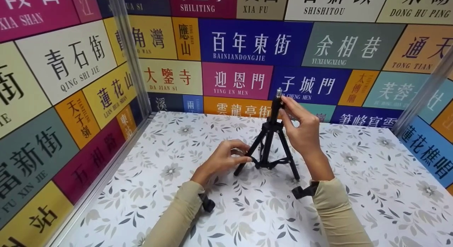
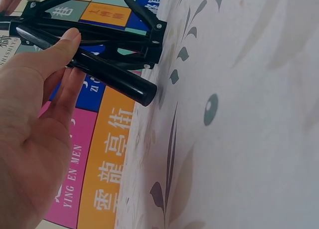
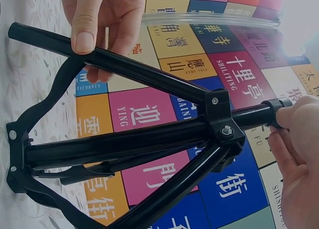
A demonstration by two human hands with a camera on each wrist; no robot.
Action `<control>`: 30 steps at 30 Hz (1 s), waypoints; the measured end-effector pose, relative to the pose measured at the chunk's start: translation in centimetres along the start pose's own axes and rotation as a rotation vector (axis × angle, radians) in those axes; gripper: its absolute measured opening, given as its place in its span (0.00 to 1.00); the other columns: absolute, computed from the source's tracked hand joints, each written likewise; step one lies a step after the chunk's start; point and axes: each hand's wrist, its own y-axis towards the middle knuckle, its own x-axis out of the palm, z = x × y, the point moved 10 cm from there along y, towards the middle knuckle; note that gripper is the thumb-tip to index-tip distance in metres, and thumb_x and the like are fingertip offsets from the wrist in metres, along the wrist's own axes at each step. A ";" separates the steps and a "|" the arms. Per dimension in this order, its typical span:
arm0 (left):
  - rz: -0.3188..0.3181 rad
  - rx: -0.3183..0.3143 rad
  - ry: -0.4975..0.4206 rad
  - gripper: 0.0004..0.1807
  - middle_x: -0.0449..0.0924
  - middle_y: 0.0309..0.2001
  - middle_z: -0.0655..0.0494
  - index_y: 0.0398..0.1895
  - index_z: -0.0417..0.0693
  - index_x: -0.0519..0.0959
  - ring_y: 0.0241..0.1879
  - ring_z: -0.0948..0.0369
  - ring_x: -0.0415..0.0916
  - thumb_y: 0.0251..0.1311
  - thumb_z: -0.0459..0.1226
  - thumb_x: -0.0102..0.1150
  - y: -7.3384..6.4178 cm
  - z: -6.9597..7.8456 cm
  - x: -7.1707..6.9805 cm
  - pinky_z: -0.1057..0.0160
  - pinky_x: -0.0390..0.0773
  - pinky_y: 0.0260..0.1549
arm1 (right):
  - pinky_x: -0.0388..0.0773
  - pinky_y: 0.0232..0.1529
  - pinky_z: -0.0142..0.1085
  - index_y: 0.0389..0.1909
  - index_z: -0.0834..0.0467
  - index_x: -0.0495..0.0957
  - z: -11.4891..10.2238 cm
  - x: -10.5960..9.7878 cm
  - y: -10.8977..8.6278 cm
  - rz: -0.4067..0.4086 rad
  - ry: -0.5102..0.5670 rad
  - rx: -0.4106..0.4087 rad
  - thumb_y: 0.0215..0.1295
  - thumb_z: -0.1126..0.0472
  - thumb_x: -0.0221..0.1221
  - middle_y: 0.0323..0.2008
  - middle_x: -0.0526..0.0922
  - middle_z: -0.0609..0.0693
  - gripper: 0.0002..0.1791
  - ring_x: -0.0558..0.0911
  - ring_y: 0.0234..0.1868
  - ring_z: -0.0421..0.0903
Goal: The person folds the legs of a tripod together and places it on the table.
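Observation:
A small black tripod stand [image 1: 269, 127] is upright on the table with its legs spread. A silver stud [image 1: 279, 92] tops its centre column. My left hand [image 1: 223, 156] pinches the lower part of the left leg, thumb on one side and fingers on the other; the left wrist view shows this leg [image 2: 117, 83] close up. With thumb and fingertips my right hand [image 1: 305, 130] grips the column just below the stud. Flat braces [image 3: 47, 97] join the legs to the lower end of the column. Whether every foot touches the table is unclear.
A white cloth with grey leaves and flowers covers the table [image 1: 170, 204]. Panels of coloured street-name signs [image 1: 254, 41] stand behind and to both sides, with a clear upright strip [image 1: 131, 56] at the left corner. Black straps [image 1: 305, 191] sit at both wrists.

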 end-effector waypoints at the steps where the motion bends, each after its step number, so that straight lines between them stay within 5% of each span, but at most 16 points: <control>1: 0.003 0.001 0.000 0.15 0.90 0.49 0.44 0.52 0.38 0.89 0.46 0.57 0.89 0.63 0.30 0.77 0.0 0.0 0.0 0.60 0.91 0.55 | 0.90 0.52 0.31 0.61 0.65 0.86 -0.2 0.0 0.0 0.000 0.002 -0.001 0.67 0.76 0.69 0.61 0.88 0.62 0.22 0.93 0.50 0.61; 8: 0.027 0.016 0.016 0.16 0.89 0.50 0.41 0.53 0.36 0.88 0.45 0.55 0.89 0.63 0.30 0.77 0.1 0.1 -0.1 0.60 0.91 0.55 | 0.85 0.52 0.19 0.63 0.63 0.85 1.5 0.4 -0.2 -0.016 -0.009 0.004 0.67 0.77 0.69 0.63 0.87 0.61 0.24 0.93 0.50 0.60; 15: 0.046 0.034 0.045 0.16 0.89 0.50 0.41 0.54 0.36 0.89 0.46 0.55 0.90 0.63 0.31 0.77 0.1 0.3 -0.1 0.62 0.91 0.55 | 0.88 0.52 0.25 0.66 0.58 0.85 2.4 0.6 -0.3 -0.043 -0.002 0.021 0.70 0.72 0.69 0.65 0.86 0.55 0.24 0.92 0.54 0.54; 30: 0.085 0.049 0.024 0.18 0.90 0.49 0.39 0.54 0.34 0.89 0.44 0.51 0.91 0.61 0.30 0.79 0.3 0.5 -0.1 0.62 0.92 0.51 | 0.87 0.55 0.24 0.68 0.54 0.84 2.6 0.6 -0.3 -0.053 0.009 0.019 0.72 0.70 0.68 0.66 0.85 0.52 0.24 0.91 0.57 0.53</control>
